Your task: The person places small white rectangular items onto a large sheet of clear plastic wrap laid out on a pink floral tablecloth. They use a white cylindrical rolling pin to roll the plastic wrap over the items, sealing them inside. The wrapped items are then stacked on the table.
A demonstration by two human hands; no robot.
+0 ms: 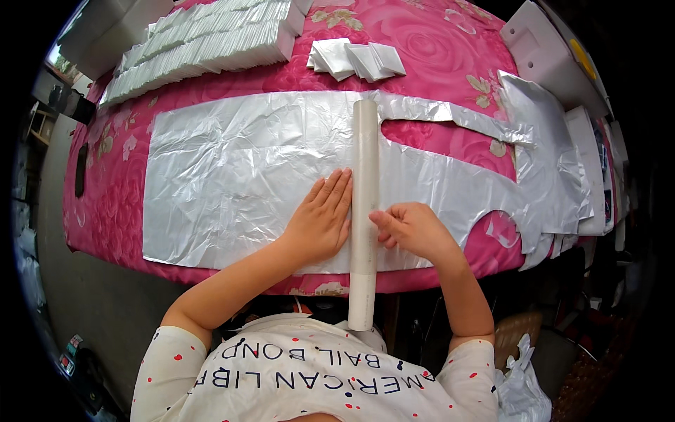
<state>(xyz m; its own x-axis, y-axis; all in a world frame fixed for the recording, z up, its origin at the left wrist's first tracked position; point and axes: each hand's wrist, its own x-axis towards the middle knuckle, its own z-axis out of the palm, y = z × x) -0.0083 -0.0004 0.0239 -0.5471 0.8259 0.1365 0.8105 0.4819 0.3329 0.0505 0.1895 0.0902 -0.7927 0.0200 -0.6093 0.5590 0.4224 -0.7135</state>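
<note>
A thin silvery plastic sheet (204, 176) lies spread across the table, with curved cut-outs and strap-like strips toward its right side. Across it, running from far to near, rests a whitish tube (365, 176), its near end jutting past the table edge. My left hand (323, 218) lies flat on the sheet, fingers stretched out and pressed close along the tube's left side. On the other side, my right hand (411, 228) has its fingers curled in, thumb and forefinger close against the tube. Nothing shows inside those curled fingers.
Rows of folded silvery packets (211, 53) stand at the far left, and several loose folded packets (355, 58) lie at the back middle. More crumpled film (548, 148) piles up at the right, beside white boxes (552, 53). A dark narrow object (81, 170) lies at the left edge.
</note>
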